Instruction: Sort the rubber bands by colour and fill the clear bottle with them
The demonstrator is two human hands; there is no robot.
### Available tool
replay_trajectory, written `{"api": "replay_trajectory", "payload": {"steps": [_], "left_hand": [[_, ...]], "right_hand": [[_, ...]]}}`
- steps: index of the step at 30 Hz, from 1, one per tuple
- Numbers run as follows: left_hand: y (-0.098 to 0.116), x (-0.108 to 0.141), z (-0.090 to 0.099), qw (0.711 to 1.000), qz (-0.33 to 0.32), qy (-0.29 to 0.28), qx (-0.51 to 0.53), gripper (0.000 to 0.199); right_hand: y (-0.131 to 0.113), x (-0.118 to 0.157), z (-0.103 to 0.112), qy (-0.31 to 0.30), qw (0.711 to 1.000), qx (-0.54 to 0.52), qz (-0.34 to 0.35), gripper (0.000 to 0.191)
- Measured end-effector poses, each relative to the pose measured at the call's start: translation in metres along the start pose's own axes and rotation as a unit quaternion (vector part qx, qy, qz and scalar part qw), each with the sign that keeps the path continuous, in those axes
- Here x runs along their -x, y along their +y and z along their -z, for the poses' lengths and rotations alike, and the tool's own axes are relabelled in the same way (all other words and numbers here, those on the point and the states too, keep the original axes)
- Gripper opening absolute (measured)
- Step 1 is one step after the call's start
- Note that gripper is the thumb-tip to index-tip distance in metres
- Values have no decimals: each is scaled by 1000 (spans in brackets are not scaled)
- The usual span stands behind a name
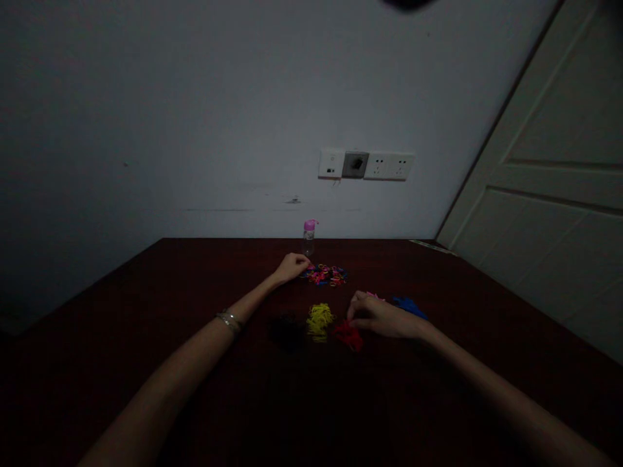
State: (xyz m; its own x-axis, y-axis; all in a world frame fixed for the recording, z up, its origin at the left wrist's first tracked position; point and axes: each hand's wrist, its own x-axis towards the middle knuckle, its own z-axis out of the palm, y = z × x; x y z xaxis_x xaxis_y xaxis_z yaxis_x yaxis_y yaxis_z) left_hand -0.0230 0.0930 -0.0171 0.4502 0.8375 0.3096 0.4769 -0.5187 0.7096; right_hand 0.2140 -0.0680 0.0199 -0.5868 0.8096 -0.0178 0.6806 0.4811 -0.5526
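My left hand [292, 266] touches the left edge of a mixed-colour pile of small bands [331, 275], its fingers pinched together; what they hold is too small to make out. Over the upper right of a red pile [348, 335] is my right hand [372, 316], thumb and fingertips closed, any item between them unclear. A yellow pile [320, 322] lies left of the red one, and a dim black pile [286, 329] further left. Partly hidden behind my right hand are a pink pile [376, 296] and a blue pile [410, 307].
A clear bottle with a pink cap [309, 226] stands behind the mixed pile. The dark red table [219, 266] meets a wall with a row of sockets [366, 165]. A pale panelled door [549, 188] is at the right.
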Motion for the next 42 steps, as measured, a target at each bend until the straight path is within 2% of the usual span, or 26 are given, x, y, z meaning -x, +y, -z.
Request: {"api": "replay_trajectory", "payload": {"steps": [5, 8, 13, 16, 18, 21, 25, 29, 35, 42], "left_hand": [[-6, -1, 12, 999, 28, 44, 2, 28], [-7, -2, 15, 998, 41, 42, 22, 26], [5, 3, 12, 999, 9, -40, 17, 22], [19, 9, 9, 993, -41, -112, -20, 22], [27, 13, 7, 985, -74, -147, -46, 21], [33, 16, 3, 976, -93, -169, -96, 19], [34, 19, -1, 970, -98, -169, -143, 16], [33, 21, -3, 969, -108, -160, -153, 14], [28, 23, -1, 973, -131, -145, -121, 18], [22, 27, 12, 986, -101, -108, -83, 21]], "right_hand": [[0, 0, 9, 7, 1000, -25, -14, 18], [-1, -3, 16, -7, 999, -44, -7, 18], [5, -19, 31, -36, 994, -100, -34, 15], [12, -36, 33, -16, 993, -111, -22, 18], [16, -48, 29, 14, 997, -80, -11, 21], [20, -66, 18, 51, 999, 15, 6, 22], [18, -83, 4, 79, 986, 145, -9, 23], [12, -92, -3, 80, 971, 223, -37, 28], [8, -97, -5, 75, 964, 250, -43, 20], [15, -96, -6, 84, 966, 244, -20, 19]]}}
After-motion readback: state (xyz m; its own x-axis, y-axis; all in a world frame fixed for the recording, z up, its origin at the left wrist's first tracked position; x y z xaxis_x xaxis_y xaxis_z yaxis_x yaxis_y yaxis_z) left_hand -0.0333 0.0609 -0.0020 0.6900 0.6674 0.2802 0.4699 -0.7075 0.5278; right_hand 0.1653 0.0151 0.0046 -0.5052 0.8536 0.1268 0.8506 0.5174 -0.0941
